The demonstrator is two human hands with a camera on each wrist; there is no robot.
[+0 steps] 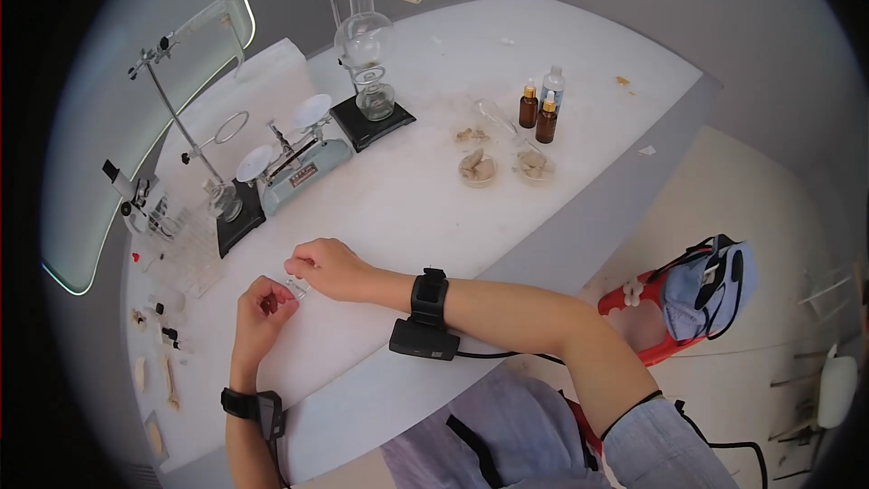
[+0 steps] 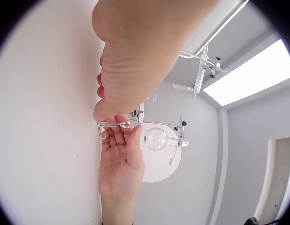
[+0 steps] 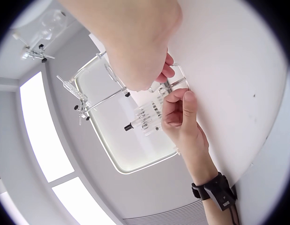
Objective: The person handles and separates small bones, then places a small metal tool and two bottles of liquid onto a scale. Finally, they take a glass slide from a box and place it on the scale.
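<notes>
Between the two hands is a small bent metal wire clip (image 2: 114,125), like a pinch clamp, with a ring-shaped loop at its end. My left hand (image 1: 257,321) pinches one end of it between thumb and index finger. My right hand (image 1: 335,270) has curled fingers at the other end, and its palm faces the left hand in the left wrist view. Seen from the right wrist, the clip's wire spans the short gap between both sets of fingertips (image 3: 188,97). The clip is close over the white tabletop (image 1: 398,217), partly hidden by fingers.
A balance scale (image 1: 306,174) stands beyond the hands, between two lab stands with black bases (image 1: 371,131). Left are a clear tube rack (image 1: 186,249) and small bottles. Brown dropper bottles (image 1: 529,109) and dishes of pale pieces (image 1: 477,168) sit back right. A red stool (image 1: 638,321) holds a bag.
</notes>
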